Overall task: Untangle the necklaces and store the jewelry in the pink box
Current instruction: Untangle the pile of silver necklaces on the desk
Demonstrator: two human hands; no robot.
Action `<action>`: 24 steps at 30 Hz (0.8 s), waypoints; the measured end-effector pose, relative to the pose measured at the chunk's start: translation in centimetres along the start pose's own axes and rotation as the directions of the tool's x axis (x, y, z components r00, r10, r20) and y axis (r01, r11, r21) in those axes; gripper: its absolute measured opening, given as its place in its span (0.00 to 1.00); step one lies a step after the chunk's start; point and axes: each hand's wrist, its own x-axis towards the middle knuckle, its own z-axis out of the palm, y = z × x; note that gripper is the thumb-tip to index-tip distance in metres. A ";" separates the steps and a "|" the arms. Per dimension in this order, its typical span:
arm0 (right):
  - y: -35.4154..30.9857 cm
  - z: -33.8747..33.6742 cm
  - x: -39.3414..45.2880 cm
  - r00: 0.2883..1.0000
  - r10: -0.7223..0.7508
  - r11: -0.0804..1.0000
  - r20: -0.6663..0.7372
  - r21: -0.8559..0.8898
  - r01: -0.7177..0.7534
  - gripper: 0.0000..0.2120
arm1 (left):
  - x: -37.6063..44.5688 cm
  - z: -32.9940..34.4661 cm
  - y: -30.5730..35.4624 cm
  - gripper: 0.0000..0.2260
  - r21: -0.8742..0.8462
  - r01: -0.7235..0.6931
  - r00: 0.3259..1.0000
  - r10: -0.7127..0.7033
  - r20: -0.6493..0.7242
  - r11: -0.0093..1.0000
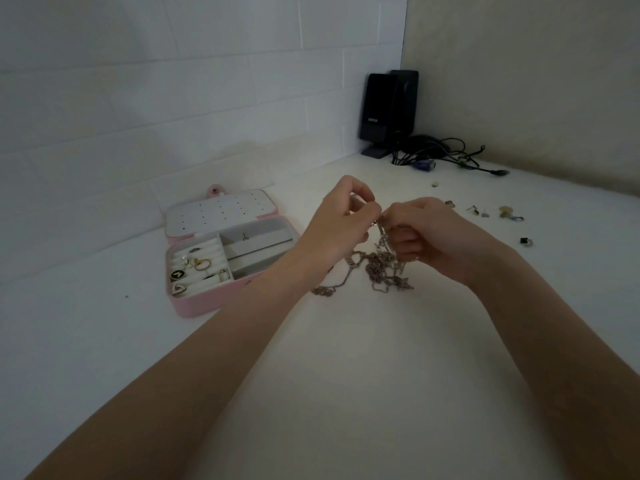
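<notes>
Both hands, left (341, 216) and right (417, 233), pinch the top of the necklaces (375, 268), a tangled clump that hangs from the fingers onto the table (346, 393), right of the open box (221, 258). The chains look light, limp and thin, likely to snag or kink. Best held at the knot, teasing loops apart.

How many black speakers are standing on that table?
2. Both stand in the far corner by the wall: the front speaker, and the second speaker right behind it, largely hidden. Tangled black cables lie beside them. None elsewhere in view.
</notes>
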 end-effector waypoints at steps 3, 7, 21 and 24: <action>0.0 0.1 -0.1 0.998 -0.055 0.998 -0.023 -0.032 0.054 0.17 | 0.0 -0.2 -0.1 0.03 0.048 0.046 0.997 -0.048 0.056 0.998; 0.4 0.4 0.0 0.984 -0.140 0.989 -0.112 -0.070 0.133 0.12 | 0.0 -0.5 -0.1 0.03 -0.009 0.192 0.969 -0.188 0.160 0.981; 0.3 0.7 -0.1 0.997 -0.074 0.995 -0.011 -0.073 0.073 0.19 | 0.5 -0.9 0.1 0.09 -0.214 0.281 0.959 -0.280 0.039 0.935; 0.3 0.5 -0.1 0.995 -0.093 0.981 -0.034 -0.172 0.086 0.16 | 0.6 -1.4 0.3 0.09 -0.316 0.377 0.926 -0.343 0.158 0.871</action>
